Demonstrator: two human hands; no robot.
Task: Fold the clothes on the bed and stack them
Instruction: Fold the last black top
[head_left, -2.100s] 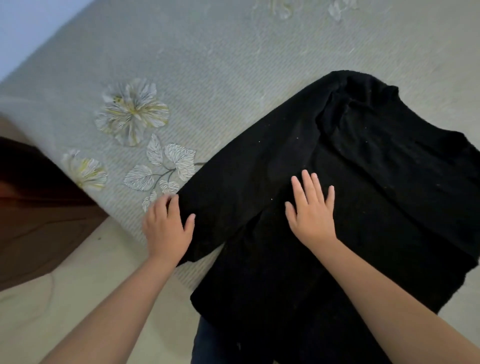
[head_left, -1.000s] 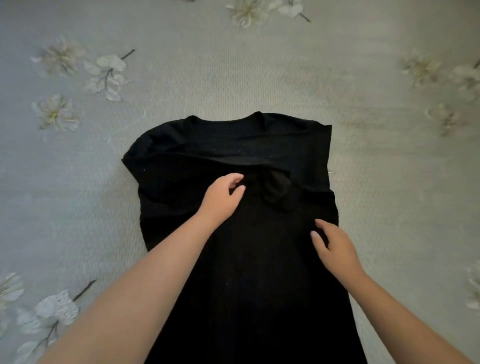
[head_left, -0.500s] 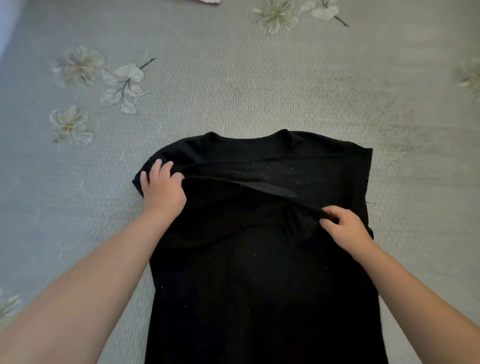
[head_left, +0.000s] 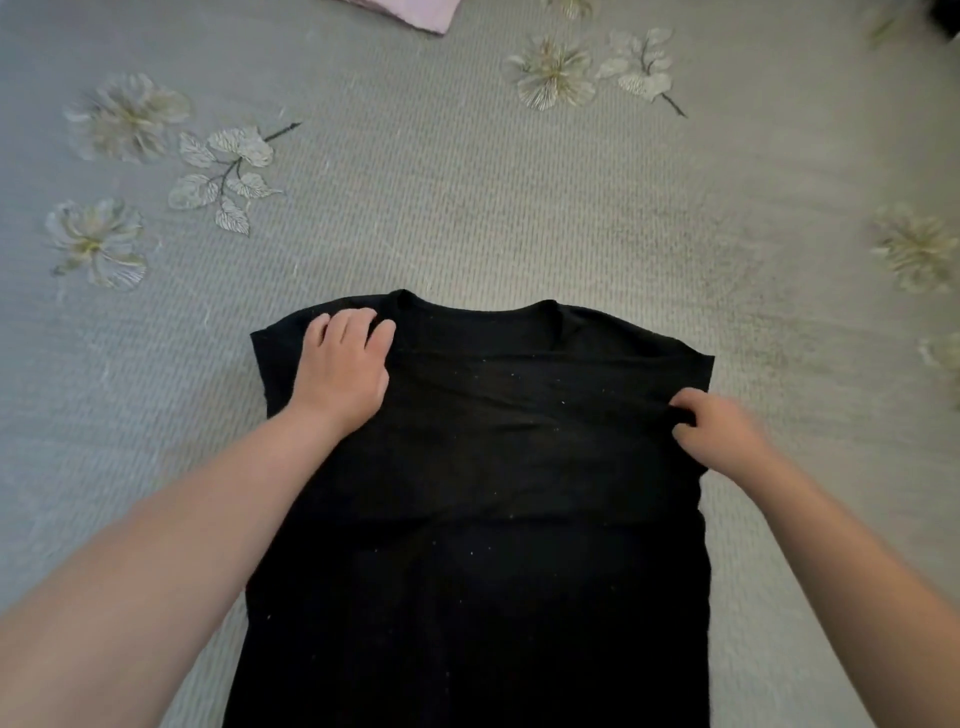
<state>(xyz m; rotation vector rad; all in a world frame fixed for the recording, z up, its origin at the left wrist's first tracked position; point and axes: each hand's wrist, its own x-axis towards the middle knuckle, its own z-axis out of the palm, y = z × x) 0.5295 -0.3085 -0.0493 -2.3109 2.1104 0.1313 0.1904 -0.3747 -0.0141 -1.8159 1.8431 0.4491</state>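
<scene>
no readable text, labels, brands, numbers or signs anywhere

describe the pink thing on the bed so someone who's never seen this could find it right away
Start from the grey bedspread printed with pale flowers, where a black shirt lies spread in the near half under both hands. Look past the shirt's neckline to the far edge of the view, a little left of centre: the pink cloth is cut off there. It is the only pink thing, plain and unprinted.

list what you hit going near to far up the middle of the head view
black shirt body → its neckline → bare grey floral bedspread → pink cloth at the top edge
</scene>
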